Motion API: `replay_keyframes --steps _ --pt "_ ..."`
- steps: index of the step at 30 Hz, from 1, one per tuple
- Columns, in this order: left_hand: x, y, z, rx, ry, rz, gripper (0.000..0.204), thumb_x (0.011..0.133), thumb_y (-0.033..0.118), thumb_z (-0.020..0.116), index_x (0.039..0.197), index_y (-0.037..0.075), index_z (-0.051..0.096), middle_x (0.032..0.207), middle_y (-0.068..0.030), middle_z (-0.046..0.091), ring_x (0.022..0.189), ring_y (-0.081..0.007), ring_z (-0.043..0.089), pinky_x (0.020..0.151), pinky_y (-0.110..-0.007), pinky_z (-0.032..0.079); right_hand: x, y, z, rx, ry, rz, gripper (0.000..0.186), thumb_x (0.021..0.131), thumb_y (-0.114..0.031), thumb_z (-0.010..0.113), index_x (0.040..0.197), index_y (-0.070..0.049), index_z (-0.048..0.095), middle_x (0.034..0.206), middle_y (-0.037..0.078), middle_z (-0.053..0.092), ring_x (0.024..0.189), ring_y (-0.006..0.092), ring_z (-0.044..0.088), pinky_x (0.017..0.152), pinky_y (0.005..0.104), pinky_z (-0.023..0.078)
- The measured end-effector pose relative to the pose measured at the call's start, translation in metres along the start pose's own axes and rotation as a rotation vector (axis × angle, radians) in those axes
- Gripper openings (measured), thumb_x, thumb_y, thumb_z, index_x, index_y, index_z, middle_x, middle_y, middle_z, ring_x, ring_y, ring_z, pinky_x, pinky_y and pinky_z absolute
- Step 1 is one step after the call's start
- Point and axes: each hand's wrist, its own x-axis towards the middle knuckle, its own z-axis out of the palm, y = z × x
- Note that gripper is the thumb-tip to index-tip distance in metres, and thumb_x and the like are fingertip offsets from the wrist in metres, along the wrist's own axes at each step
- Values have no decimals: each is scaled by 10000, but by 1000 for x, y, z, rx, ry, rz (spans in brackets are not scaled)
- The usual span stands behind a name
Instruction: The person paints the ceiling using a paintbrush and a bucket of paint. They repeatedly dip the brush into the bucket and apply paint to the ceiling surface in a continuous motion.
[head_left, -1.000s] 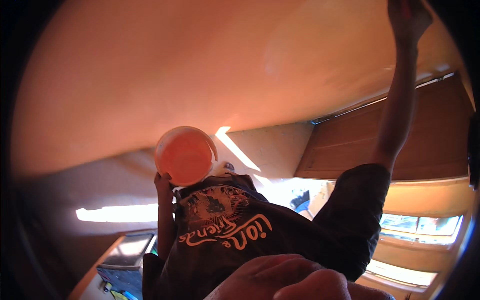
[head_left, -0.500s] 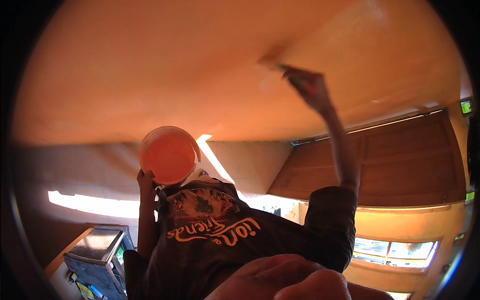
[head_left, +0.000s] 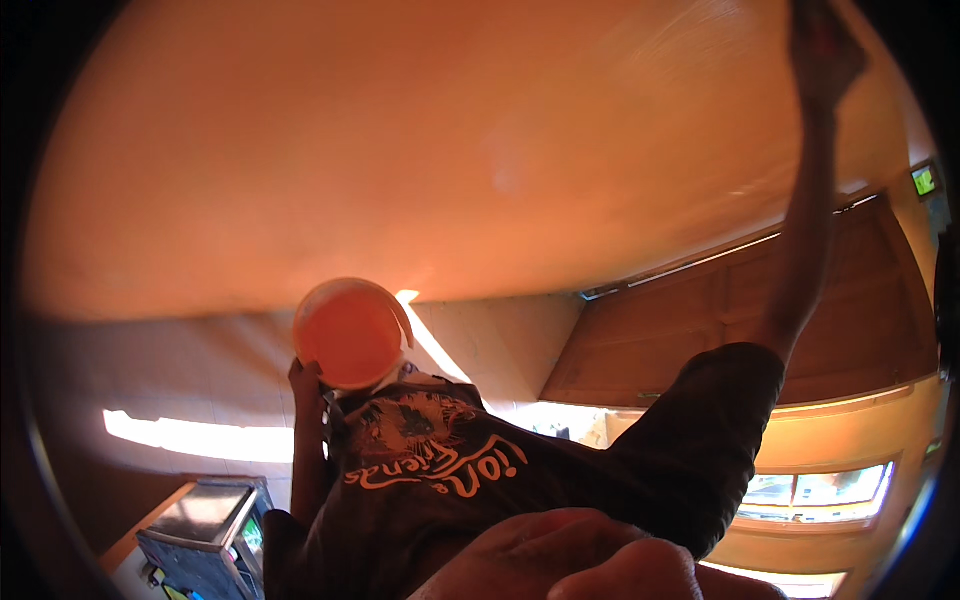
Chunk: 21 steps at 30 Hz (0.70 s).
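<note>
My left hand (head_left: 306, 380) grips the rim of a round bucket (head_left: 407, 325) at its lower left side. Inside the bucket lies orange paint (head_left: 352, 335). Up at the top right, my right arm is stretched out and my right hand (head_left: 826, 62) is closed, dark and slightly blurred, near the orange wall (head_left: 440, 160). The paintbrush seen in that hand a moment earlier cannot be made out now; its end lies past the picture's edge or in shadow. Faint pale streaks show on the wall near this hand.
A brown wooden door (head_left: 700, 320) stands at the right, with a bright window (head_left: 815, 492) below it in the picture. At the lower left is a dark cabinet (head_left: 205, 520). Bright sunlight crosses the floor (head_left: 230, 345) beyond the bucket.
My right hand has swept up and to the right along the wall, from the upper middle to the top right edge. The bucket sits slightly lower and farther right in view.
</note>
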Motion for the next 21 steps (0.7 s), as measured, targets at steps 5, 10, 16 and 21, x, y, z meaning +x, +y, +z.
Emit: replay_keyframes --steps 5,10,16,21 --pt "-1 -6 22 5 -29 48 414 683 14 528 1088 -64 566 951 -132 641 780 -231 655 685 -339 546 -183 -93 24 6 -570 -17 222 845 -126 580 1061 -131 634 1235 99 597 1020 247 635 627 312 560" --pt "-24 19 22 -26 -29 42 429 665 16 528 1083 -77 558 952 -147 637 798 -247 660 663 -358 550 -237 -181 21 548 -873 107 128 820 -156 621 943 -139 649 1199 67 640 948 220 670 648 349 572" --pt "-13 12 6 4 14 60 392 649 9 521 1030 -66 574 902 -132 621 754 -248 642 627 -362 545 -151 -78 0 608 -781 616 164 882 -166 647 1011 -97 722 1062 80 712 964 246 689 864 344 538" --pt "-2 14 2 33 -13 46 370 643 11 534 1003 -58 579 873 -116 607 720 -232 625 638 -339 532 -45 7 -49 216 -322 431 235 916 -191 637 1096 -55 704 1020 84 732 906 127 677 830 301 525"
